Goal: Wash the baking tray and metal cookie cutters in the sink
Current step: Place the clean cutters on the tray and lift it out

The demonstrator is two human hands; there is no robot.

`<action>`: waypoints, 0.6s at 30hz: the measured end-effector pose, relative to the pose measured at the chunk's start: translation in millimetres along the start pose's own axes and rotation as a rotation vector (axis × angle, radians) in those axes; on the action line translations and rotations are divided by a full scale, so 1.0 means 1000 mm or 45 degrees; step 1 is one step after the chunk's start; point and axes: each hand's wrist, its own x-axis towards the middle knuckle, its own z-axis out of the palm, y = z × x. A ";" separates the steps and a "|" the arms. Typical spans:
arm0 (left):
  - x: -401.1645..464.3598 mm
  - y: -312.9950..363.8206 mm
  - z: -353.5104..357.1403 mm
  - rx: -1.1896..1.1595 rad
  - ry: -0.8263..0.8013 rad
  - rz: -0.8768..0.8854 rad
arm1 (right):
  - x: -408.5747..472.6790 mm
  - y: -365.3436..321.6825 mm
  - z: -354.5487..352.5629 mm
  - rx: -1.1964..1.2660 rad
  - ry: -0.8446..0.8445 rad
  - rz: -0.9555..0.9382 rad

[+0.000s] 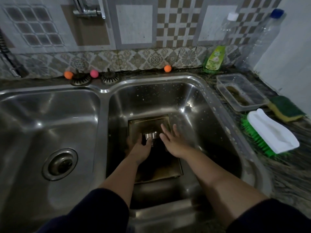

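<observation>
Sink (193, 98) holds baking tray (148, 121); left hand (141, 148) grips cutter (151, 135)

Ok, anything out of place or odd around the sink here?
Mostly no. Only the two sink strainers stand out, sitting on the back ledge rather than in drains. Baking tray lies in the right basin.

On the bench to our right we see a white-backed green brush (271, 137), a green-and-yellow sponge (286, 110), a clear plastic tub (242, 91), a green soap bottle (213, 59) and two clear bottles (262, 37).
</observation>
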 end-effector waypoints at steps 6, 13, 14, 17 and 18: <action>0.001 -0.002 -0.008 -0.080 -0.067 -0.020 | -0.009 0.017 0.007 0.363 -0.020 0.012; 0.001 -0.003 -0.023 -0.178 -0.219 0.000 | -0.007 0.016 0.001 0.402 -0.147 -0.044; 0.004 -0.005 -0.023 -0.223 -0.207 -0.007 | -0.005 0.018 0.003 0.388 -0.127 -0.038; 0.011 -0.012 -0.017 -0.190 -0.139 -0.023 | -0.001 0.023 0.007 0.432 -0.072 -0.029; 0.012 -0.014 -0.014 -0.131 -0.119 -0.042 | -0.001 0.022 0.008 0.462 -0.042 -0.029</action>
